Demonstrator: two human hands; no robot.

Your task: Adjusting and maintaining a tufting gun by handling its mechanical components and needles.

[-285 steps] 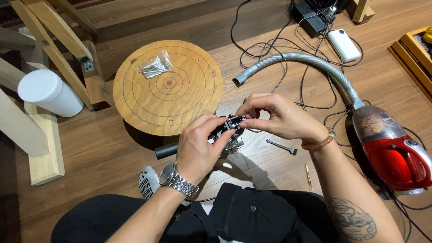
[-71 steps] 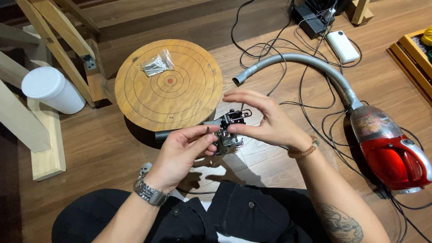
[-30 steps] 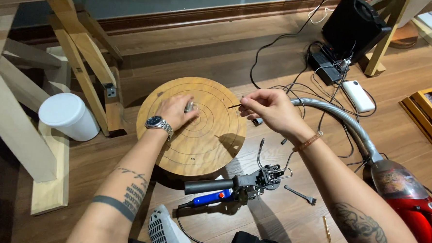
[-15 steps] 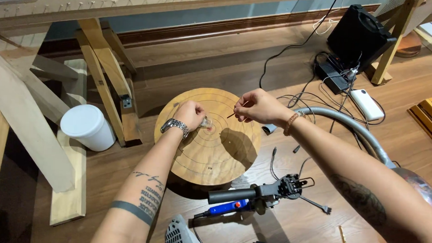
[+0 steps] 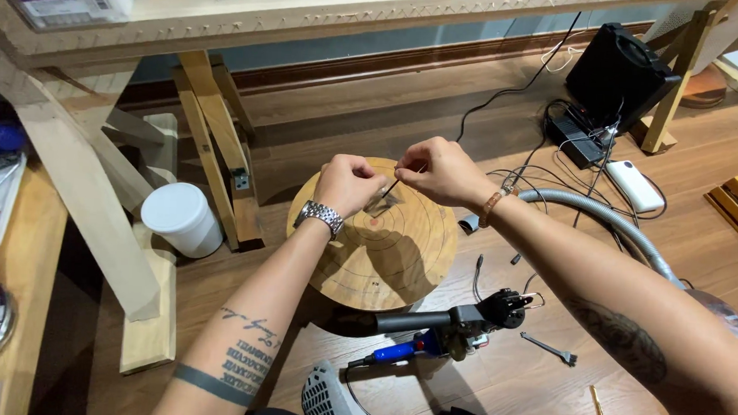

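Both my hands meet over the round wooden stool top (image 5: 387, 258). My right hand (image 5: 441, 171) pinches a thin dark pin-like part (image 5: 392, 184) between thumb and fingers. My left hand (image 5: 349, 184), with a metal wristwatch, grips a small clear plastic bag (image 5: 381, 203) that rests on the stool top. The pin's tip sits at the bag's opening. A rotary hand tool (image 5: 451, 323) with a black body and blue grip lies on the floor in front of the stool, apart from both hands.
A white plastic tub (image 5: 183, 218) stands left of the stool by wooden trestle legs (image 5: 214, 151). A grey vacuum hose (image 5: 609, 226) curves at the right. A small wrench (image 5: 549, 349), cables, a white power bank (image 5: 635, 186) and a black case (image 5: 619, 73) lie on the wooden floor.
The rotary tool was put down on the floor. Both hands moved to the stool top, the left taking the clear bag, the right holding the thin pin at it. My view tilted up.
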